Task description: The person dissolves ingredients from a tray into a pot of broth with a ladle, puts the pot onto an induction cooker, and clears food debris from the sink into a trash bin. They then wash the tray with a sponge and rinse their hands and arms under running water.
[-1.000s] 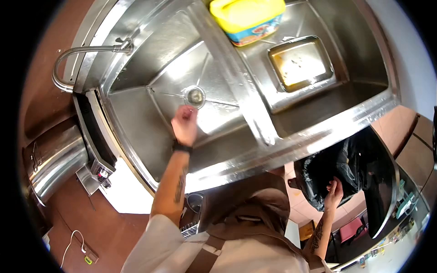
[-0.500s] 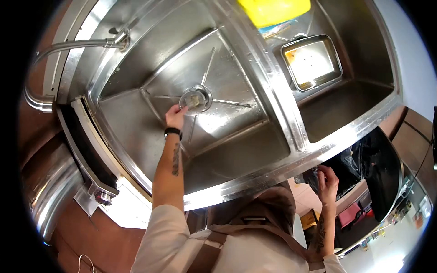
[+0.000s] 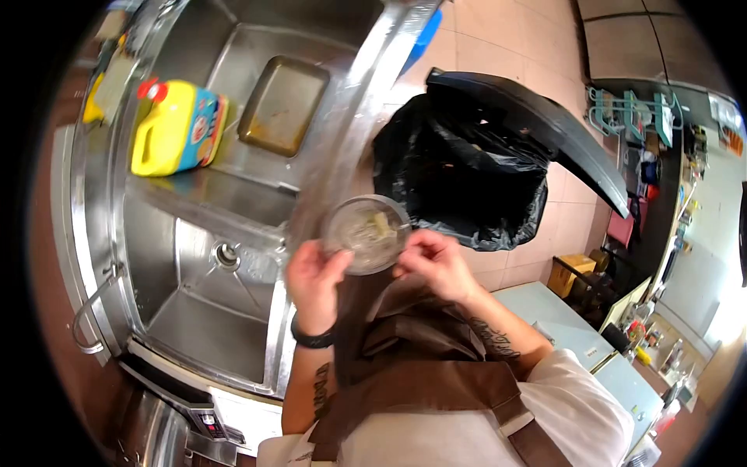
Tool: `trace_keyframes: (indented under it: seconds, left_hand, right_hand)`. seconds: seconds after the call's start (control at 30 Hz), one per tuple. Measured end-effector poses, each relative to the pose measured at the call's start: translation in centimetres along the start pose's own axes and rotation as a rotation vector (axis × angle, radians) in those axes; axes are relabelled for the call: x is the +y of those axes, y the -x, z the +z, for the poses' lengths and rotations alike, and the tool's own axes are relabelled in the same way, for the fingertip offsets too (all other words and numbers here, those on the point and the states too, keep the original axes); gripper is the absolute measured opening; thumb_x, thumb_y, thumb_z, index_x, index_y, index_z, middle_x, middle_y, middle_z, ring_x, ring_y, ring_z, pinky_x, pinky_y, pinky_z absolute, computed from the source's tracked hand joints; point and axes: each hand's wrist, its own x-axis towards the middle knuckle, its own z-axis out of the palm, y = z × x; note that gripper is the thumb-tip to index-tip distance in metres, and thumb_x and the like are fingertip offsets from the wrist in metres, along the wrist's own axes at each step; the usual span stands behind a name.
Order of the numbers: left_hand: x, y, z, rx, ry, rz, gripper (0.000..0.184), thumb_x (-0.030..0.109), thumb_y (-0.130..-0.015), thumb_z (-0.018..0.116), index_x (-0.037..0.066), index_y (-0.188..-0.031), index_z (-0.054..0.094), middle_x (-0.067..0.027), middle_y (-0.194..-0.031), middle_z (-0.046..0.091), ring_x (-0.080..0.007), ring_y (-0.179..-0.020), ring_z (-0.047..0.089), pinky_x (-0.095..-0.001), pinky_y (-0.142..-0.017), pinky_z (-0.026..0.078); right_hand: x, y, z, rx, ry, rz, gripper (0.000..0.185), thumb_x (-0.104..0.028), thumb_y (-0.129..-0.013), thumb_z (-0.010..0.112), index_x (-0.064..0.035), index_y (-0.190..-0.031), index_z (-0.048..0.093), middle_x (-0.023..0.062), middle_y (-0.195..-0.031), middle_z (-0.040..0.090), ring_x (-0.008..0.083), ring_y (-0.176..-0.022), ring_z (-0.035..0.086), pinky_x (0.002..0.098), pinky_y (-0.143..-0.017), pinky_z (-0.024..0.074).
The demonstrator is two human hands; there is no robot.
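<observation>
A round sink strainer [image 3: 367, 235] with pale, wet scraps in it is up in front of my apron, between the sink and the bin. My left hand [image 3: 315, 282] grips its near left rim, thumb over the edge. On the other side, my right hand [image 3: 434, 263] has its fingers pinched together at the strainer's right rim. Just beyond stands a black bin [image 3: 585, 156] with its lid raised, lined with a black bag [image 3: 401, 156] whose mouth gapes. The drain hole [image 3: 227, 255] shows in the nearer sink basin.
In the other basin, a yellow jug [image 3: 167, 128] with a red cap stands beside a metal tray [image 3: 284, 105] holding some brownish residue. A curved faucet [image 3: 82, 315] is at the far left. Light-coloured cabinets [image 3: 545, 315] and a cardboard box [image 3: 572, 274] lie to the right.
My left hand has lifted the strainer from the drain and carried it right, out of the sink. My right hand has come to its rim. The view has turned toward the bin.
</observation>
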Motion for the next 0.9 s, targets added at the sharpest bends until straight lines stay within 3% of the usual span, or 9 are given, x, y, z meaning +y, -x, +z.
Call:
trace_keyframes:
  seconds: [0.17, 0.3, 0.37, 0.47, 0.6, 0.63, 0.67, 0.73, 0.9]
  left_hand:
    - [-7.3, -6.0, 14.0, -0.294, -0.124, 0.072, 0.04, 0.012, -0.088, 0.074, -0.001, -0.121, 0.057, -0.0072, -0.112, 0.064, -0.0105, -0.095, 0.062, -0.0225, -0.078, 0.048]
    - [-11.4, -7.5, 12.9, -0.241, -0.136, -0.067, 0.039, 0.015, -0.092, 0.069, 0.001, -0.126, 0.054, -0.0064, -0.115, 0.064, -0.0113, -0.097, 0.061, -0.0235, -0.079, 0.048]
    - [-11.6, -6.6, 11.3, -0.22, -0.319, -0.114, 0.024, 0.01, -0.095, 0.064, 0.0, -0.116, 0.059, -0.0045, -0.105, 0.066, -0.0098, -0.093, 0.06, -0.0231, -0.082, 0.048]
    - [-11.9, -4.5, 7.2, -0.221, -0.366, -0.065, 0.016, 0.007, -0.095, 0.062, 0.001, -0.111, 0.061, -0.0024, -0.102, 0.065, -0.0085, -0.092, 0.06, -0.0233, -0.082, 0.049]
    - [-10.4, -1.3, 4.6, -0.16, -0.328, -0.138, 0.014, 0.007, -0.095, 0.063, 0.002, -0.108, 0.063, -0.0019, -0.1, 0.065, -0.0082, -0.092, 0.06, -0.0233, -0.082, 0.049]
    - [-10.1, -0.9, 4.1, -0.133, -0.329, -0.127, 0.013, 0.007, -0.095, 0.063, 0.002, -0.107, 0.063, -0.002, -0.1, 0.065, -0.0084, -0.092, 0.06, -0.0232, -0.082, 0.049]
    - [-10.2, 0.0, 3.1, -0.131, -0.281, -0.101, 0.013, 0.009, -0.095, 0.064, 0.002, -0.106, 0.063, -0.0023, -0.099, 0.066, -0.0094, -0.091, 0.061, -0.0235, -0.082, 0.05]
    - [-9.0, 1.8, 2.0, -0.152, -0.295, 0.023, 0.015, 0.01, -0.095, 0.065, 0.001, -0.106, 0.065, -0.0025, -0.095, 0.067, -0.0083, -0.086, 0.063, -0.0228, -0.077, 0.051]
    - [-4.4, 4.7, -3.6, -0.14, -0.434, 0.087, 0.031, 0.013, -0.092, 0.068, 0.004, -0.121, 0.06, -0.0037, -0.104, 0.068, -0.0069, -0.087, 0.063, -0.0215, -0.069, 0.049]
  right_hand:
    - [1.6, -0.4, -17.2, 0.442, 0.288, -0.334, 0.008, -0.004, -0.089, 0.065, -0.0012, -0.086, 0.058, 0.0049, -0.077, 0.065, 0.0125, -0.07, 0.064, 0.0273, -0.062, 0.0517]
    - [8.3, -7.9, -30.7, 0.538, 1.443, -0.712, 0.007, -0.011, -0.084, 0.062, -0.0051, -0.086, 0.062, 0.0138, -0.082, 0.062, 0.0362, -0.076, 0.062, 0.0441, -0.067, 0.0515]
    - [18.4, -11.4, -37.7, -0.382, 1.897, 0.219, 0.02, -0.015, -0.086, 0.054, -0.0079, -0.098, 0.069, 0.0155, -0.094, 0.071, 0.0349, -0.09, 0.068, 0.0459, -0.079, 0.055]
    - [20.5, -14.7, -41.6, 0.239, 1.864, -0.089, 0.023, -0.016, -0.087, 0.05, -0.0109, -0.098, 0.07, 0.0128, -0.093, 0.072, 0.0296, -0.089, 0.07, 0.0439, -0.075, 0.0553]
    - [17.7, -13.2, -38.8, -0.252, 2.051, 0.181, 0.024, -0.017, -0.092, 0.052, -0.0081, -0.092, 0.074, 0.0162, -0.095, 0.072, 0.0353, -0.092, 0.069, 0.0435, -0.081, 0.0556]
    - [18.2, -12.2, -39.2, -0.376, 2.063, 0.126, 0.025, -0.012, -0.087, 0.051, -0.0157, -0.102, 0.071, 0.0084, -0.098, 0.073, 0.0292, -0.091, 0.069, 0.0422, -0.076, 0.055]
    - [15.7, -10.4, -36.8, 0.177, 1.657, -0.107, 0.022, -0.015, -0.089, 0.051, -0.0099, -0.099, 0.071, 0.016, -0.101, 0.071, 0.0349, -0.093, 0.068, 0.045, -0.078, 0.0554]
    - [11.1, -8.5, -33.2, 0.418, 1.669, -0.284, 0.024, -0.02, -0.09, 0.053, -0.0069, -0.105, 0.067, 0.019, -0.101, 0.069, 0.0359, -0.097, 0.066, 0.0472, -0.081, 0.0542]
    - [2.4, -3.4, -14.8, 0.331, 0.466, -0.304, 0.015, -0.009, -0.095, 0.058, -0.008, -0.081, 0.052, -0.0049, -0.064, 0.048, 0.0034, -0.056, 0.04, 0.0212, -0.049, 0.0301]
